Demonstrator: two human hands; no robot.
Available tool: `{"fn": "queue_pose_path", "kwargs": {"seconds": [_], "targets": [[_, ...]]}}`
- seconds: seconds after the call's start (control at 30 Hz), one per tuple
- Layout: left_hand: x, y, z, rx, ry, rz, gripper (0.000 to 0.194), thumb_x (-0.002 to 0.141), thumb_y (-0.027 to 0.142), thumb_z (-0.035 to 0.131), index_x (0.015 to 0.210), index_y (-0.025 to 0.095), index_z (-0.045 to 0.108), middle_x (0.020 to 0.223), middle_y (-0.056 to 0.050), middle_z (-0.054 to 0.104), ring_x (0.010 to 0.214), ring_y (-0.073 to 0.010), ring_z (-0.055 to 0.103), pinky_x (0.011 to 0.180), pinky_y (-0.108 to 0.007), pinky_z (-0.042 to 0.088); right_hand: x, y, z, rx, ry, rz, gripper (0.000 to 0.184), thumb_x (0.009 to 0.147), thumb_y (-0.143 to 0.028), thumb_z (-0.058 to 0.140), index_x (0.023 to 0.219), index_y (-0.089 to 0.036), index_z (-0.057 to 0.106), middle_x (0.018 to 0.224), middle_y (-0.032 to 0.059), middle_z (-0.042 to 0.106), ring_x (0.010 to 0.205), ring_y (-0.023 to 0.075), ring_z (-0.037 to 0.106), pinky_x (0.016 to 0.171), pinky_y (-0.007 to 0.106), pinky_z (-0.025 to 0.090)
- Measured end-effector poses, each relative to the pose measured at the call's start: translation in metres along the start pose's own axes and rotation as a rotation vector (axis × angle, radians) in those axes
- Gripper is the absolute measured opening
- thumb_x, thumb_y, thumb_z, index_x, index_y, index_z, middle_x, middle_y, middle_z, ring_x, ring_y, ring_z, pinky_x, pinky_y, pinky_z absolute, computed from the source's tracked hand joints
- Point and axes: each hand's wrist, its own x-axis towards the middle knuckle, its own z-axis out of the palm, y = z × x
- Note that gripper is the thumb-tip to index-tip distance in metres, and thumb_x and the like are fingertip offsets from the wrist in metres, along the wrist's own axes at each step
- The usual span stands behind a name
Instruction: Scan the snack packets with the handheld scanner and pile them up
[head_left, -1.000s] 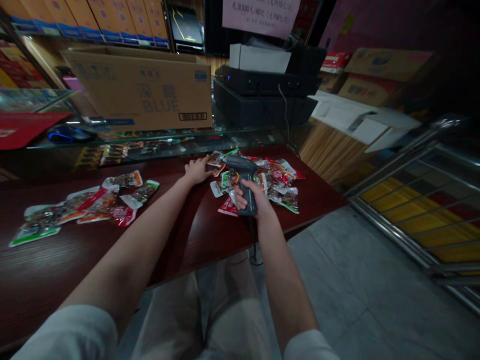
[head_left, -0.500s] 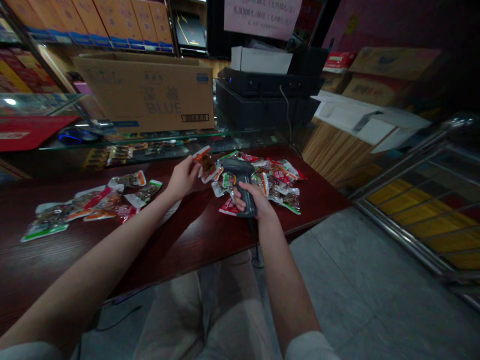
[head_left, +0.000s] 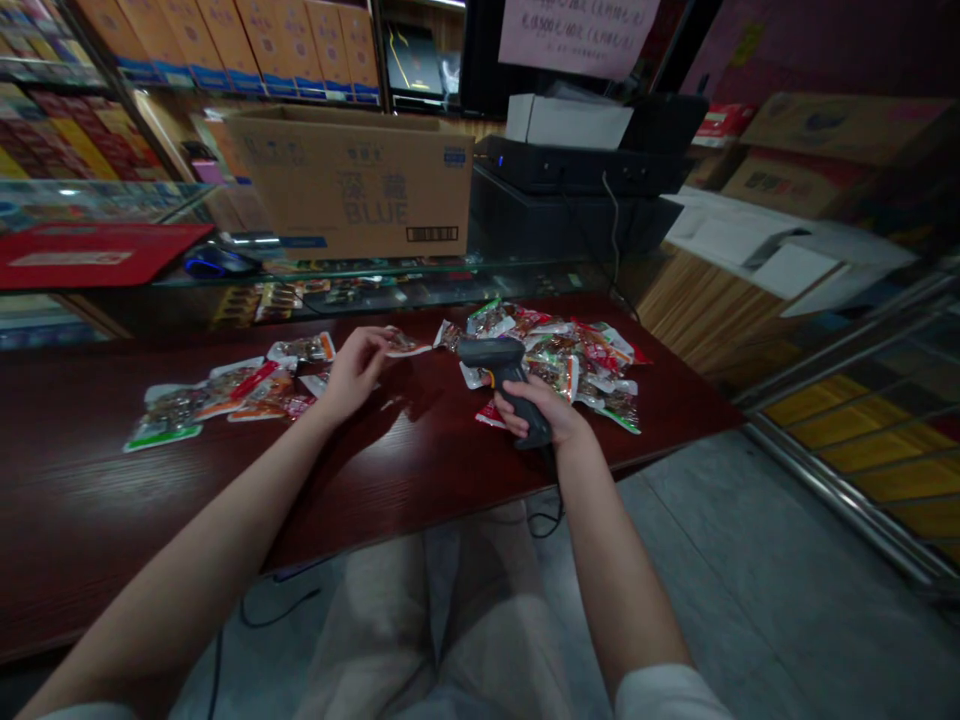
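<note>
My right hand (head_left: 541, 408) is wrapped around the handle of a black barcode scanner (head_left: 493, 353), its head pointing left over the table. In the fingers of my left hand (head_left: 357, 370) is a small snack packet (head_left: 406, 345), pinched at its near end and tilted almost flat. To the right, behind the scanner, lies a heap of shiny snack packets (head_left: 592, 345) with red, green and orange edges. Another group of packets (head_left: 244, 385) is spread on the table left of my left hand. A dark cable runs down from the scanner.
The dark red table (head_left: 360, 500) ends at its right corner beside a metal rack (head_left: 840, 500). A glass counter behind carries a cardboard box (head_left: 352, 190), a computer mouse (head_left: 221, 262), a red mat (head_left: 90, 255) and a black machine (head_left: 577, 170).
My left hand has turned the packet from upright to nearly flat and brought it lower, nearer the left group. The scanner stays in my right hand. The whole view has shifted leftward.
</note>
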Motion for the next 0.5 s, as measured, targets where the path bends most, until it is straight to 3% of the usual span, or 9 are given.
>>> {"fn": "queue_pose_path", "kwargs": {"seconds": [0.17,0.33,0.5], "targets": [[-0.006,0.005,-0.01,0.19,-0.109,0.141,0.004,0.085,0.019,0.05,0.082,0.021,0.051,0.119,-0.011,0.059,0.118,-0.0225,0.055,0.104,-0.046,0.044,-0.002,-0.001,0.003,-0.038,0.002,0.046,0.035,0.079,-0.038,0.07,0.098,-0.019,0.047,0.06,-0.0082,0.053,0.035,0.0048,0.041,0.032,0.017,0.034],[-0.013,0.012,-0.008,0.172,-0.184,0.247,0.006,0.089,0.018,0.049,0.085,0.021,0.051,0.121,-0.011,0.057,0.119,-0.022,0.055,0.103,-0.043,0.045,-0.003,-0.001,0.008,-0.047,0.0,0.044,0.034,0.08,-0.036,0.068,0.101,-0.018,0.049,0.059,-0.0085,0.052,0.035,0.0042,0.038,0.032,0.017,0.032],[-0.016,0.012,-0.002,0.159,-0.226,0.289,0.008,0.089,0.016,0.046,0.085,0.021,0.051,0.122,-0.012,0.057,0.119,-0.0219,0.055,0.102,-0.041,0.046,-0.001,0.001,0.006,-0.068,0.011,0.022,0.025,0.081,-0.035,0.067,0.085,-0.02,0.048,0.058,-0.0079,0.049,0.035,0.004,0.037,0.033,0.017,0.032]]}}
